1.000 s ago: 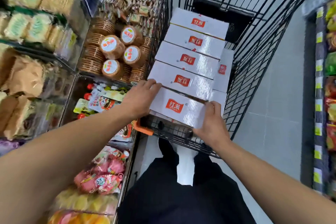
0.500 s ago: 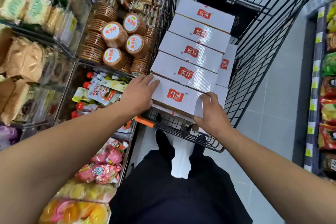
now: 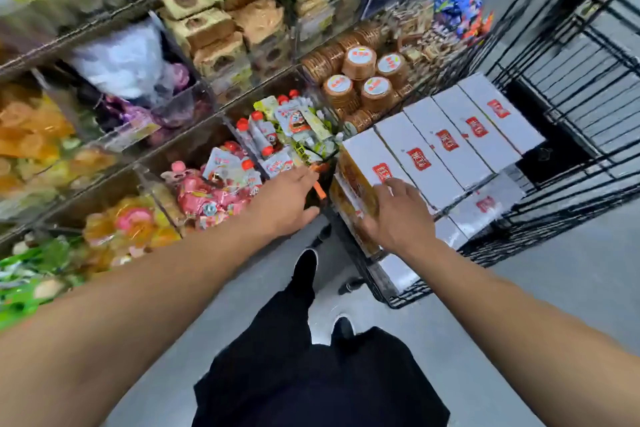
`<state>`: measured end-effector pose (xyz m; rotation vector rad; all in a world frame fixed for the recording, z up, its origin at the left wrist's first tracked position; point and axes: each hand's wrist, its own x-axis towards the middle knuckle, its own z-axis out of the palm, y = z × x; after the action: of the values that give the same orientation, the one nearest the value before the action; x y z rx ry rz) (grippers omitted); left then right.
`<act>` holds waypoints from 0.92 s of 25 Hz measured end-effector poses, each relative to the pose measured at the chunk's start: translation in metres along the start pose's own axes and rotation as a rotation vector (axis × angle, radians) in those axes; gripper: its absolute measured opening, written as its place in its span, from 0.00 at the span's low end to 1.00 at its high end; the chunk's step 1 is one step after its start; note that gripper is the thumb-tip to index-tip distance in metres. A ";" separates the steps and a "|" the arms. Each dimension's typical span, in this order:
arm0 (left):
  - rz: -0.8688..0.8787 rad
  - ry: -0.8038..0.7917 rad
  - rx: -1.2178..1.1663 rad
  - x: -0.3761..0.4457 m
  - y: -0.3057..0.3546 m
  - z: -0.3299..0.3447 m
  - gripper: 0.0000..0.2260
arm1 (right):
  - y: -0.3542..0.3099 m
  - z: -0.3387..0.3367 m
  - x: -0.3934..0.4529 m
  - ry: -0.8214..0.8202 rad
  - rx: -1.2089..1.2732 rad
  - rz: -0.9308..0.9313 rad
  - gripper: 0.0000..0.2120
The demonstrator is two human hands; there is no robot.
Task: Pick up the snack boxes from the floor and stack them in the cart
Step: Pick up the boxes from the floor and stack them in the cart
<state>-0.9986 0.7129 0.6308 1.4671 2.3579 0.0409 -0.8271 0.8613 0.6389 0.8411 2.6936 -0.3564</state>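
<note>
White snack boxes [image 3: 446,149] — in cart [image 3: 571,215] | right hand [image 3: 398,215] touches nearest box | left hand [image 3: 287,201] free

Black wire cart [image 3: 571,204] holds a row of white snack boxes [image 3: 446,142]

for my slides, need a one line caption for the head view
Right hand rests on the nearest white box in the cart; left hand open beside it.

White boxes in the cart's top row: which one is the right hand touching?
The nearest box, at the row's end closest to the person. The right hand rests on its near corner; the other four lie beyond, untouched.
</note>
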 end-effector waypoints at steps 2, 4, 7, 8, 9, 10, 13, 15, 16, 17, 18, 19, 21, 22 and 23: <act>-0.125 0.039 -0.061 -0.055 0.005 0.010 0.33 | -0.022 -0.001 -0.016 -0.016 -0.040 -0.139 0.29; -0.231 0.093 -0.147 -0.106 0.007 0.016 0.33 | -0.047 0.002 -0.030 -0.040 -0.061 -0.243 0.28; -0.446 0.158 -0.292 -0.203 0.003 0.033 0.33 | -0.108 0.013 -0.058 -0.085 -0.133 -0.478 0.29; -0.529 0.181 -0.344 -0.233 0.002 0.041 0.33 | -0.129 0.017 -0.067 -0.101 -0.161 -0.551 0.30; -0.619 0.195 -0.386 -0.264 0.001 0.052 0.32 | -0.151 0.024 -0.077 -0.110 -0.192 -0.627 0.30; -0.706 0.207 -0.425 -0.294 0.001 0.061 0.33 | -0.173 0.031 -0.089 -0.121 -0.223 -0.696 0.29; -0.951 0.279 -0.508 -0.391 0.004 0.092 0.32 | -0.241 0.056 -0.131 -0.162 -0.301 -0.887 0.28; -1.096 0.337 -0.548 -0.462 0.011 0.115 0.34 | -0.291 0.079 -0.170 -0.202 -0.341 -1.013 0.28; -1.165 0.369 -0.573 -0.498 0.015 0.128 0.34 | -0.316 0.091 -0.192 -0.217 -0.356 -1.078 0.29; -1.234 0.399 -0.611 -0.535 0.021 0.141 0.34 | -0.340 0.104 -0.217 -0.229 -0.375 -1.136 0.29; -1.300 0.428 -0.638 -0.570 0.026 0.152 0.33 | -0.362 0.116 -0.242 -0.245 -0.387 -1.180 0.30; -1.353 0.447 -0.653 -0.598 0.031 0.164 0.32 | -0.378 0.127 -0.262 -0.259 -0.394 -1.208 0.30; -1.465 0.457 -0.670 -0.669 0.040 0.186 0.32 | -0.421 0.157 -0.315 -0.289 -0.412 -1.281 0.30; -1.502 0.461 -0.673 -0.699 0.042 0.196 0.32 | -0.440 0.169 -0.338 -0.311 -0.415 -1.302 0.30; -1.548 0.475 -0.689 -0.732 0.044 0.208 0.32 | -0.461 0.183 -0.362 -0.334 -0.416 -1.331 0.31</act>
<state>-0.6057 0.0596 0.6562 -0.8613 2.6989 0.7247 -0.7752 0.2495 0.6630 -1.0924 2.4295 -0.1369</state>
